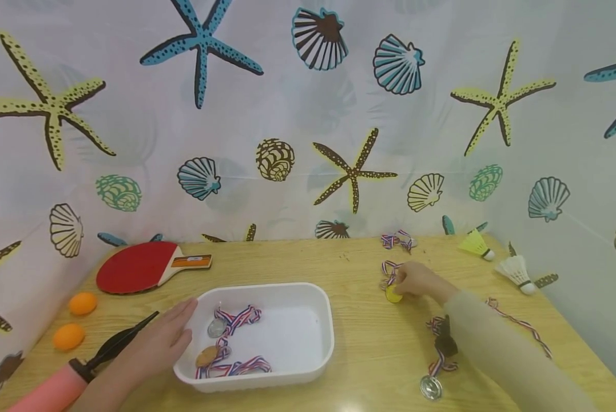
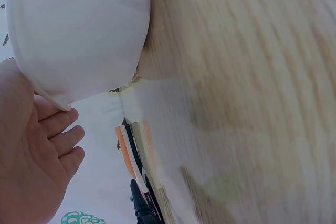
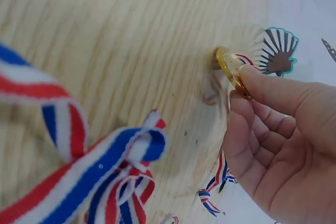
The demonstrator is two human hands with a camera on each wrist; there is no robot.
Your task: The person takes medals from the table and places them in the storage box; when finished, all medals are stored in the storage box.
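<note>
My right hand point(image 1: 416, 280) pinches a gold medal point(image 3: 231, 71) between thumb and fingers, over the right part of the table. Its red, white and blue ribbon point(image 1: 390, 268) trails behind it. At the tray's left side, my left hand point(image 1: 161, 340) rests on the rim with fingers extended; the left wrist view shows the fingers point(image 2: 63, 129) against the edge. Inside the white tray point(image 1: 318, 337) lie a silver medal point(image 1: 217, 328) and a bronze-coloured medal point(image 1: 207, 356) with striped ribbons. Nearer my right forearm are a silver medal point(image 1: 431, 387) and a dark medal point(image 1: 445, 345).
A red table tennis paddle point(image 1: 138, 267), two orange balls point(image 1: 83, 303) and a pink-handled pump-like object point(image 1: 50, 392) are at left. A yellow shuttlecock point(image 1: 476, 245) and a white shuttlecock point(image 1: 516, 273) lie at right. Another ribbon point(image 1: 396, 240) is by the patterned cloth point(image 1: 266, 217).
</note>
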